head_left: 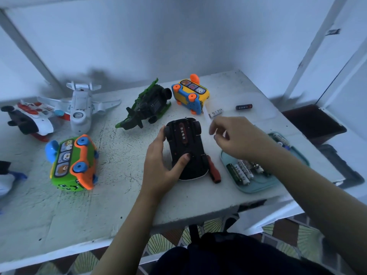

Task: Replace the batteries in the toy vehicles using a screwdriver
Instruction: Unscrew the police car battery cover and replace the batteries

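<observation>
Black plastic faces up: the toy car is gripped upside down on the counter by the left hand, apparently to steady its underside. A white battery is pinched in the fingers of the right hand just above it, probably for loading. The screwdriver is laid against the car, beside the teal tray.

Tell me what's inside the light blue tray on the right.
Loose batteries, one green and several white, lie side by side in the near end of the tray. The right arm crosses over the middle and hides whatever lies beneath it. A blurred item shows at the far end.
</observation>
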